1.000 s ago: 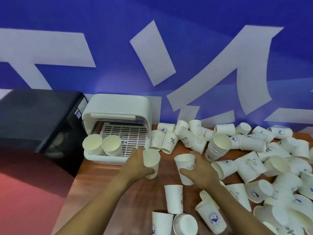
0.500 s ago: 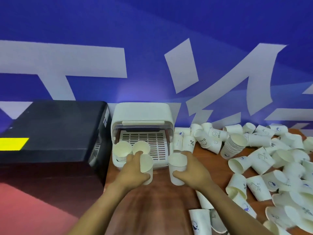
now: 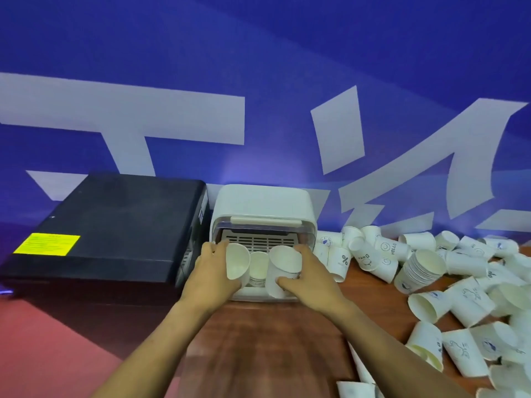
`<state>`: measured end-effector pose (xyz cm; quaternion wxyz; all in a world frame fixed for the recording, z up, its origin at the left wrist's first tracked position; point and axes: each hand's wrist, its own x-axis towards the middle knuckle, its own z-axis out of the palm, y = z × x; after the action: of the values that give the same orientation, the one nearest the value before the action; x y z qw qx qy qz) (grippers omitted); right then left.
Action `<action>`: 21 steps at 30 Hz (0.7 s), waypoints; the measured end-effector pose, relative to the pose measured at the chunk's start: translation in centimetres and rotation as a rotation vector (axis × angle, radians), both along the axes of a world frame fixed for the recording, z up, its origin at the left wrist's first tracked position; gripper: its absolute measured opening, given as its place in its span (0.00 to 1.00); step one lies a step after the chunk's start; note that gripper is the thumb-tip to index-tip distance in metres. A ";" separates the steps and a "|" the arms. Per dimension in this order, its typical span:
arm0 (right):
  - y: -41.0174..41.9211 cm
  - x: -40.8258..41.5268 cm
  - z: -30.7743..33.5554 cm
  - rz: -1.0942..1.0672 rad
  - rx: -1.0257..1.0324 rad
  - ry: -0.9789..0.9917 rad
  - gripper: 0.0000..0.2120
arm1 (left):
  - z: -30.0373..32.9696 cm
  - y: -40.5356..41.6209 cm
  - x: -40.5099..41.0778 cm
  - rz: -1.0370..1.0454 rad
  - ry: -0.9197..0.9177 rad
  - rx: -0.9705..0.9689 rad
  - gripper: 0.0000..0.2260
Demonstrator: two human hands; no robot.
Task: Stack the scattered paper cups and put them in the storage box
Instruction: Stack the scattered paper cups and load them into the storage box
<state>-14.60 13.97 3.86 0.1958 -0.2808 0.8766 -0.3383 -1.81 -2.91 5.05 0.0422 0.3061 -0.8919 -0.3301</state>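
The white storage box (image 3: pixel 263 205) stands at the back of the wooden table, its front open over a slotted tray. My left hand (image 3: pixel 211 274) holds a white paper cup (image 3: pixel 237 264) at the box's left front, mouth facing me. My right hand (image 3: pixel 306 275) grips another paper cup (image 3: pixel 283 270) at the right front. Between them a stack of cups (image 3: pixel 258 268) stands inside the box. Several loose cups (image 3: pixel 465 303) lie scattered over the right of the table, among them a tilted tall stack (image 3: pixel 421 270).
A black machine (image 3: pixel 109 228) with a yellow label sits directly left of the box. A blue wall with white shapes rises behind. Bare wooden table (image 3: pixel 258 349) lies under my forearms; red floor shows at lower left.
Both hands have carried their cups forward from the middle of the table to the box's open front. The view has shifted left toward the box.
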 end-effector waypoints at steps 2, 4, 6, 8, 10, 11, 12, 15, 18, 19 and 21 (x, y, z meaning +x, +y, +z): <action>-0.9 -0.2 0.0 0.024 -0.056 -0.013 0.32 | 0.5 -0.4 -0.4 0.029 0.012 -0.052 0.34; -1.6 -0.1 -0.2 0.040 -0.080 -0.016 0.33 | 0.7 -0.8 -0.7 0.059 0.003 -0.095 0.34; -2.2 -0.2 -0.6 0.036 -0.105 -0.016 0.33 | 0.6 -1.0 -1.0 0.081 -0.023 -0.114 0.34; -2.7 -0.3 -1.1 0.021 -0.132 -0.021 0.32 | 0.2 -1.2 -1.3 0.096 -0.052 -0.115 0.33; -3.1 -0.5 -1.6 0.014 -0.129 -0.010 0.33 | -0.4 -1.5 -1.6 0.098 -0.086 -0.116 0.34; -3.3 -0.6 -1.9 0.011 -0.121 -0.007 0.34 | -0.7 -1.5 -1.8 0.099 -0.102 -0.111 0.34; -3.4 -0.7 -2.1 0.007 -0.119 -0.006 0.34 | -1.0 -1.6 -2.0 0.100 -0.113 -0.101 0.34; -3.8 -0.8 -2.6 0.000 -0.110 0.001 0.34 | -1.8 -1.6 -2.6 0.108 -0.101 -0.073 0.33; -4.1 -0.8 -2.9 -0.008 -0.066 0.010 0.35 | -2.1 -1.8 -3.3 0.109 -0.084 -0.090 0.33; -4.2 -0.9 -3.0 -0.015 -0.049 0.009 0.35 | -2.3 -2.0 -3.4 0.109 -0.080 -0.097 0.33; -4.6 -0.9 -3.3 -0.015 -0.024 0.009 0.36 | -2.7 -2.1 -3.5 0.109 -0.085 -0.100 0.33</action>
<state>-15.47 9.41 0.54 0.1862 -0.2782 0.8753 -0.3491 -5.31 -5.03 2.33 0.0374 0.3655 -0.8903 -0.2690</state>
